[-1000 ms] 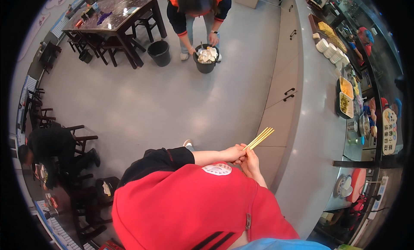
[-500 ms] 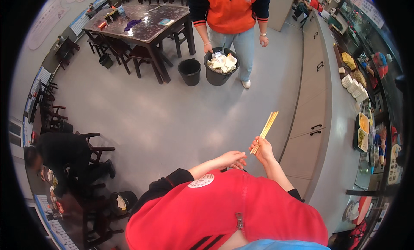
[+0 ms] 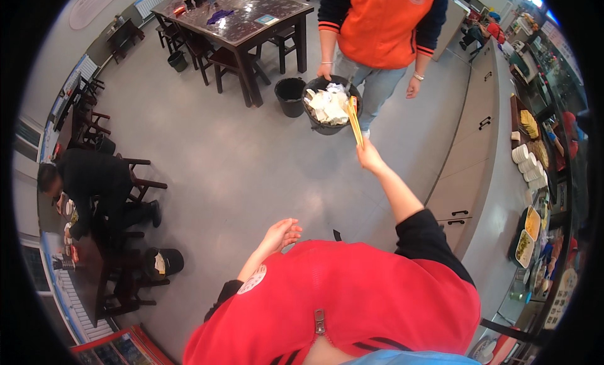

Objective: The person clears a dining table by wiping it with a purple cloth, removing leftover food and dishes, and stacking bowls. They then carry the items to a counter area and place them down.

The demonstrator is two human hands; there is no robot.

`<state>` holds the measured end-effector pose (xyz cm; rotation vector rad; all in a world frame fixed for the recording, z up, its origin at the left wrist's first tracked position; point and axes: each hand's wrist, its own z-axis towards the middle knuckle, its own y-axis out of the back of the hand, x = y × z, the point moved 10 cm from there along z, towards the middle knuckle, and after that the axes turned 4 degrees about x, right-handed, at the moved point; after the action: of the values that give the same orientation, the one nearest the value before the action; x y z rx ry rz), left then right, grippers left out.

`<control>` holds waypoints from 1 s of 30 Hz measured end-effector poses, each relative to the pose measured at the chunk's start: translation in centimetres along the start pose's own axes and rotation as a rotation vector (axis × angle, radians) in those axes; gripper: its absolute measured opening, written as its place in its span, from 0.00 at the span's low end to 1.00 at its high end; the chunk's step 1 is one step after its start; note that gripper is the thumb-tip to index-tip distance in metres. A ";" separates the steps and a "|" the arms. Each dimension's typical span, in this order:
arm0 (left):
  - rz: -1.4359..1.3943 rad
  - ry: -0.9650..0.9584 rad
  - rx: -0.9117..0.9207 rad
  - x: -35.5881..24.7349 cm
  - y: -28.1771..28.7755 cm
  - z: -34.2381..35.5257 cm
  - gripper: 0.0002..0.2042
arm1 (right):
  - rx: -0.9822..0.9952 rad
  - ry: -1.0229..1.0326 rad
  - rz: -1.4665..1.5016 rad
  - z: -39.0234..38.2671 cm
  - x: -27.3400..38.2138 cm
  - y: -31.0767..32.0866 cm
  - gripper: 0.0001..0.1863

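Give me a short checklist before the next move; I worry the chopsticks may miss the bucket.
1. Right hand grips the chopsticks: ok.
2. Chopstick tips reach over the black bucket of crumpled paper: ok, by this view.
3. Bucket is steadied by the other person's hand: ok.
4. Left hand is empty and away from the bucket: ok.
5. Room left in the bucket: cannot tell; paper is heaped near the rim.

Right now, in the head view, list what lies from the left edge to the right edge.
Seated person in black → small black bin → left hand → right hand holding chopsticks → stacked white bowls → food trays
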<state>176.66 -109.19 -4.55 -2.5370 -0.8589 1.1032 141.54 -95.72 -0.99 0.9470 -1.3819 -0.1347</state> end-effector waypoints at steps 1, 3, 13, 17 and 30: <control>-0.041 -0.010 -0.021 0.4 0.6 -0.4 0.15 | -0.009 -0.035 -0.144 2.3 -0.3 -0.1 0.15; -0.118 -0.033 -0.062 0.6 2.3 -1.2 0.15 | 0.019 -0.041 -0.438 5.2 -0.4 -1.0 0.24; -0.284 -0.066 -0.248 0.1 14.4 -2.8 0.13 | 0.500 -0.152 -0.990 9.5 -4.2 -11.4 0.12; -0.281 -0.062 -0.244 -2.3 18.6 -2.6 0.12 | 0.588 0.084 -1.230 12.8 -4.4 -16.5 0.16; -0.171 -0.119 -0.264 -21.3 28.9 4.8 0.14 | 0.519 -0.476 -0.961 15.8 -2.6 -16.6 0.16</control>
<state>173.75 -145.17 -7.95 -2.5601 -1.3053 1.1631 134.43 -112.52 -15.13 2.0700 -1.2872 -0.7910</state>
